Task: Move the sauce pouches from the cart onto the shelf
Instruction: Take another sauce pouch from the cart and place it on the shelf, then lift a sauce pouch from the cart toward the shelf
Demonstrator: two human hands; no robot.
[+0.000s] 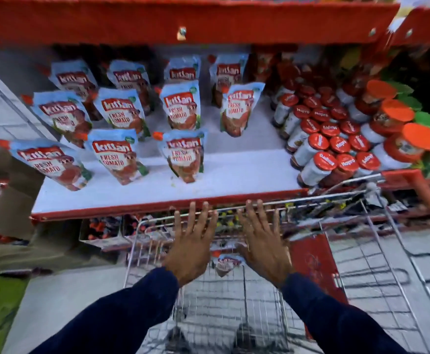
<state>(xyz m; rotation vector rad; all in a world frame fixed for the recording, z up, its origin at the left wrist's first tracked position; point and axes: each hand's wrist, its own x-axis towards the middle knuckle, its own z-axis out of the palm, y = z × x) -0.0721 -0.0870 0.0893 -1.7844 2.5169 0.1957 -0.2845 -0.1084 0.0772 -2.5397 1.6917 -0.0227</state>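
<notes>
Both hands, left hand (192, 247) and right hand (262, 247), are hovering spread and empty over the wire cart (234, 302); the remaining blue-and-red tomato sauce pouch (226, 264) risks slipping, or toppling standing pouches (183, 155) near the white shelf's (234, 175) front edge.

glossy plastic film is shining on the sauce pouches (182, 108); the cart (280, 290) is showing bare metal wire; the shelf (234, 175) board is looking matt white, smooth.

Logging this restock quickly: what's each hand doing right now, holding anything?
Left hand: open, fingers spread, holding nothing, over the cart.
Right hand: open, fingers spread, holding nothing, above a sauce pouch in the cart.
</notes>
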